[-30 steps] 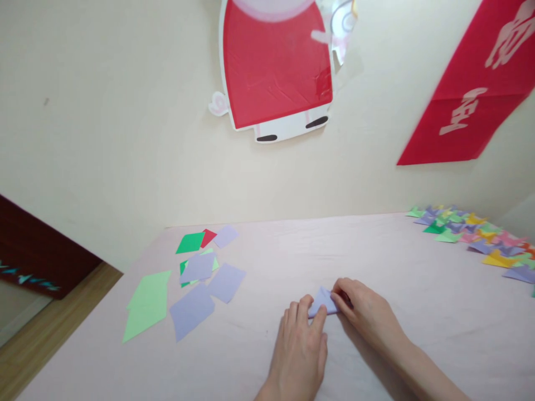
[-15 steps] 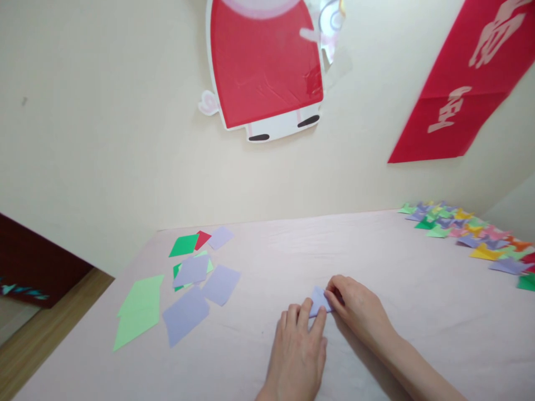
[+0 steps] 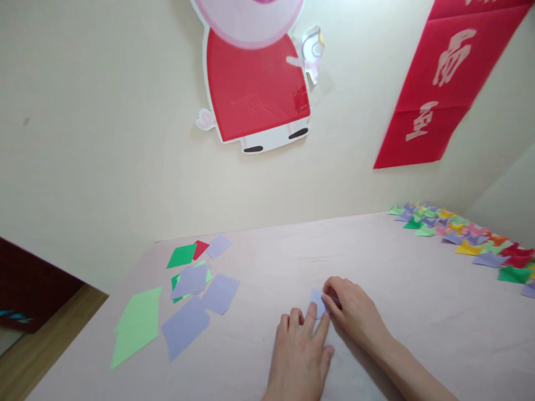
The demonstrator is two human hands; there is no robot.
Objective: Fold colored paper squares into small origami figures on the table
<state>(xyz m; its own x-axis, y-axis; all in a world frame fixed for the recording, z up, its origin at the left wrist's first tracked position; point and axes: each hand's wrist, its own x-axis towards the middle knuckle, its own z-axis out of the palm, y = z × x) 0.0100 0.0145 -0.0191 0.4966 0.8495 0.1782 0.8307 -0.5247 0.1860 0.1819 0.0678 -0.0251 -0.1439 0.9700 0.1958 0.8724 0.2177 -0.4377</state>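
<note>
A small folded piece of lavender paper lies on the pale cloth-covered table, partly hidden by my fingers. My left hand rests palm down on the near side, fingers spread, with its index and middle fingertips pressing on the paper. From the right, my right hand pinches the paper's right edge between thumb and curled fingers. The exact fold under the fingertips is hidden.
Loose lavender sheets, light green sheets, a green sheet and a red piece lie at the left. Many folded paper shapes line the right back edge. Behind stands a wall with a red banner.
The view has shifted slightly up and to the right. My left fingers have spread a little wider on the paper, while my right hand stays pinched at its right edge.
</note>
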